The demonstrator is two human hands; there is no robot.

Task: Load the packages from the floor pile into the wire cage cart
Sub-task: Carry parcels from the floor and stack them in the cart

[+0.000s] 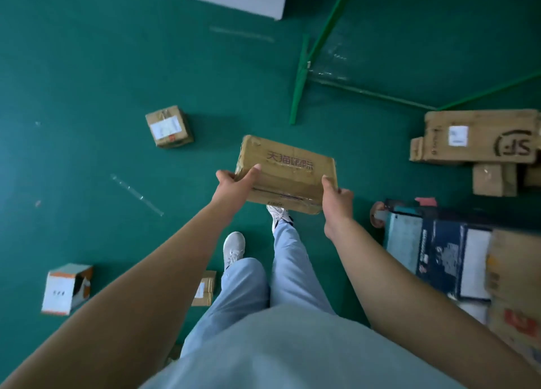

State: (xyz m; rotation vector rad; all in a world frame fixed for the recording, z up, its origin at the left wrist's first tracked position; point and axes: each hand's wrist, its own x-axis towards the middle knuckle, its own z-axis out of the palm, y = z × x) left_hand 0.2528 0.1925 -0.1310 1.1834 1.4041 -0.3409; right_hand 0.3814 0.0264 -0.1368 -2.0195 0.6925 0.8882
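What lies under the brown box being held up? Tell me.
Under the brown box, gripped by the left hand and right hand, the toe of one white shoe shows on the green floor. The floor right beneath the box is covered.

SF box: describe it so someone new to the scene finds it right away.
Look to the right edge of the green floor, where the brown cartons are stacked just past the green frame. The SF box is the big flat carton on top of that stack. It alone carries a large black "SF" logo, seen upside down, beside a small white label; the held box has red characters instead.
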